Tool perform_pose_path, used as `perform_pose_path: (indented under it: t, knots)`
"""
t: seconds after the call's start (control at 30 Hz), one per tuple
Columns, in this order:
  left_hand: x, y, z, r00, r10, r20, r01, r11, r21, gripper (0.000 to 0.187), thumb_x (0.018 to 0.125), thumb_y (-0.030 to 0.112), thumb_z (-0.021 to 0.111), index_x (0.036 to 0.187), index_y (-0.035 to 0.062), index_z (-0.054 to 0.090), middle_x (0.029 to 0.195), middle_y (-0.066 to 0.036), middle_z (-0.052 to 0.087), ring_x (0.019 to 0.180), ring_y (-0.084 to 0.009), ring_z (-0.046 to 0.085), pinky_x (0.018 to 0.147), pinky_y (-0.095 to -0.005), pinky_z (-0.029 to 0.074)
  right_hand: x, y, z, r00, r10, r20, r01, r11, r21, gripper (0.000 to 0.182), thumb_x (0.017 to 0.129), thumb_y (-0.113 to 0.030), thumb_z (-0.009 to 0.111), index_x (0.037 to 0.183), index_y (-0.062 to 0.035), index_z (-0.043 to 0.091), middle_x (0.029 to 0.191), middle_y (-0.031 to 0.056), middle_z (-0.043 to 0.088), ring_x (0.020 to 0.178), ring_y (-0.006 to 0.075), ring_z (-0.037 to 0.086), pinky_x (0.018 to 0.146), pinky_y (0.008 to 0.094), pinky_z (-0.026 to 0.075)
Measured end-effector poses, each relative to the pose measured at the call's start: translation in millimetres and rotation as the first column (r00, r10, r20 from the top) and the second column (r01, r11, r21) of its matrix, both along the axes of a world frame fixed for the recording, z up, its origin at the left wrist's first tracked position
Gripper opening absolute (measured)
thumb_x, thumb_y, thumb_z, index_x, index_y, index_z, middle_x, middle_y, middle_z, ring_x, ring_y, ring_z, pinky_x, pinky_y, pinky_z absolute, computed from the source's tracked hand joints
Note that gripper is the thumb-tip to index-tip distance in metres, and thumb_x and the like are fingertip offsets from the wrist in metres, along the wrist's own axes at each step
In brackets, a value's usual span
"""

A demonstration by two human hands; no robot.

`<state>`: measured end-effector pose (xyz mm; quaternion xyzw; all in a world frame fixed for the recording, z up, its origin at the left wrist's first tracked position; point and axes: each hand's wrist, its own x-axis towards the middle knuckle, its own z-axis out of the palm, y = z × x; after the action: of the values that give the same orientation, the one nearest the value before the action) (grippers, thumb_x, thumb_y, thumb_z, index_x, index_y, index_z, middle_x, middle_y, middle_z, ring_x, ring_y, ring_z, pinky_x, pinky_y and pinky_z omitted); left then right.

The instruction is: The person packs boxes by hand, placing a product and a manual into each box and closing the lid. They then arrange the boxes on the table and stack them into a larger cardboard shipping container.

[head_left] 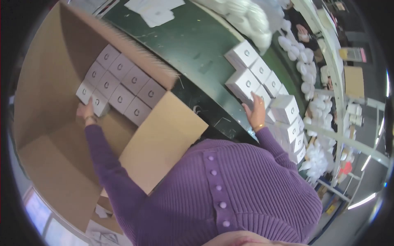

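My left hand (85, 110) reaches into a big cardboard carton (49, 135) and holds a small white box (99, 103) at the near end of the rows of white boxes (123, 84) packed inside. My right hand (256, 110) rests with fingers spread on a white box (245, 84) in the stack of white boxes (283, 110) on the dark green table (197, 45). Each box carries a ring-shaped mark. Purple sleeves cover both arms.
The carton's flap (164, 139) lies over the table edge in front of me. White papers (154, 11) and white plastic bags (246, 20) sit at the table's far side. Several white round items (305, 69) fill the right side near a metal rail (332, 53).
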<state>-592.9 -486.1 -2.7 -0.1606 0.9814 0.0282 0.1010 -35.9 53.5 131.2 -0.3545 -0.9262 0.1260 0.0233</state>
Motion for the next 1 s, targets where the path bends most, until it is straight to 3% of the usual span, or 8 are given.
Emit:
perform_pose_path:
  t: [0.2,0.3,0.4,0.5,0.63,0.77,0.9,1.0]
  knots:
    - [174,110,248,0.741,0.238,-0.628,0.218,0.800,0.560,0.068,0.085,0.032,0.078,0.140,-0.0031,0.057,0.145,-0.022,0.056,0.136,-0.0328,0.053,0.114,-0.0447,0.043,17,67,-6,0.965,-0.157,0.209,0.143,0.986,0.081,0.102,0.076,-0.051,0.087,0.151,-0.0015,0.040,0.147,0.0249,0.050,0.134,0.0397,0.049,0.114,0.0487,0.041]
    - [262,206,313,0.590,0.303,-0.749,0.329,0.756,0.565,0.046,0.092,0.014,0.074,0.133,-0.0007,0.058,0.135,-0.017,0.057,0.125,-0.0266,0.060,0.108,-0.0393,0.051,17,87,-21,0.957,-0.118,0.265,0.112,0.993,0.036,0.114,0.068,-0.056,0.090,0.154,-0.0045,0.037,0.153,0.0206,0.047,0.138,0.0372,0.046,0.117,0.0482,0.039]
    - [318,276,310,0.383,0.100,-0.918,0.767,0.520,0.376,0.042,0.085,-0.011,0.070,0.125,-0.0050,0.059,0.120,-0.020,0.063,0.111,-0.0317,0.064,0.097,-0.0417,0.057,9,93,-32,0.963,-0.100,0.249,0.107,0.994,-0.014,0.110,0.069,-0.053,0.091,0.154,-0.0120,0.035,0.154,0.0198,0.044,0.140,0.0387,0.044,0.120,0.0526,0.033]
    - [364,336,278,0.593,-0.349,-0.725,0.793,0.411,0.450,0.026,0.087,0.007,0.072,0.113,0.0099,0.072,0.115,-0.007,0.071,0.109,-0.0246,0.064,0.099,-0.0384,0.047,7,94,-40,0.968,-0.057,0.244,0.065,0.998,-0.026,0.110,0.072,-0.054,0.089,0.155,-0.0155,0.029,0.155,0.0208,0.041,0.140,0.0392,0.041,0.120,0.0533,0.031]
    - [379,431,193,0.130,-0.906,-0.402,0.929,-0.030,0.369,0.071,0.086,0.020,0.079,0.147,0.0100,0.045,0.149,-0.014,0.049,0.138,-0.0324,0.044,0.117,-0.0475,0.035,12,96,-55,0.985,0.061,0.159,-0.063,0.998,0.009,0.121,0.067,-0.062,0.087,0.159,-0.0132,0.026,0.149,0.0240,0.043,0.135,0.0409,0.043,0.114,0.0539,0.034]
    - [386,524,159,-0.311,-0.948,0.070,0.946,-0.301,0.120,0.126,0.070,0.037,0.093,0.163,0.0193,0.010,0.168,-0.012,0.022,0.155,-0.0302,0.021,0.125,-0.0561,0.013,22,102,-69,0.981,0.169,0.101,-0.176,0.982,0.065,0.135,0.061,-0.085,0.072,0.162,-0.0106,0.021,0.155,0.0243,0.039,0.139,0.0425,0.040,0.113,0.0614,0.031]
    - [387,564,151,-0.400,-0.864,0.306,0.913,-0.403,0.054,0.140,0.068,0.051,0.092,0.165,0.0253,-0.006,0.172,-0.010,0.010,0.159,-0.0262,0.009,0.124,-0.0628,-0.002,33,98,-48,0.983,0.122,0.134,-0.123,0.992,-0.004,0.139,0.060,-0.089,0.070,0.164,-0.0128,0.016,0.164,0.0224,0.030,0.150,0.0398,0.030,0.116,0.0698,0.024]
    - [392,577,143,-0.423,-0.843,0.333,0.899,-0.437,0.037,0.139,0.069,0.053,0.091,0.164,0.0249,-0.007,0.169,-0.009,0.021,0.157,-0.0284,0.016,0.122,-0.0681,0.004,46,94,-39,0.978,0.034,0.206,-0.009,0.993,-0.119,0.131,0.067,-0.063,0.086,0.163,-0.0109,0.015,0.165,0.0204,0.028,0.150,0.0403,0.029,0.115,0.0627,0.032]
